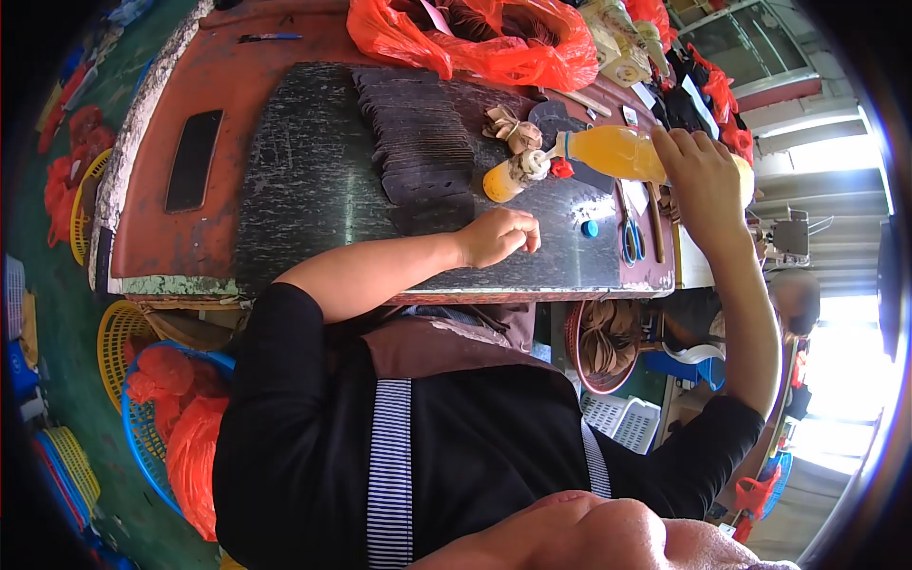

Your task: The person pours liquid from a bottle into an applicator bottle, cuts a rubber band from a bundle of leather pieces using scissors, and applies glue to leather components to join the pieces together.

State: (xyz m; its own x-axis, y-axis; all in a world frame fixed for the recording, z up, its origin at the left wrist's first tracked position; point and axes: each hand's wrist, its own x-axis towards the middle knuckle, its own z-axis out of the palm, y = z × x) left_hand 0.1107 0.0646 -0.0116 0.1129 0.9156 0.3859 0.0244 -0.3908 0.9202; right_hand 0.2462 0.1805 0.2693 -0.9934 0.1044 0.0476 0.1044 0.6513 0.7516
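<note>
While the right hand (705,185) is wrapped around the wide end of the large bottle (613,154), this bottle with yellow liquid is held over the counter (147,237). Its long axis runs almost level across the view, and its neck points to the left, at the white top of the small bottle (503,182). Whether they touch, I cannot tell. The left hand (499,237) is folded into a loose fist, near the dark stacked pieces (413,138).
</note>
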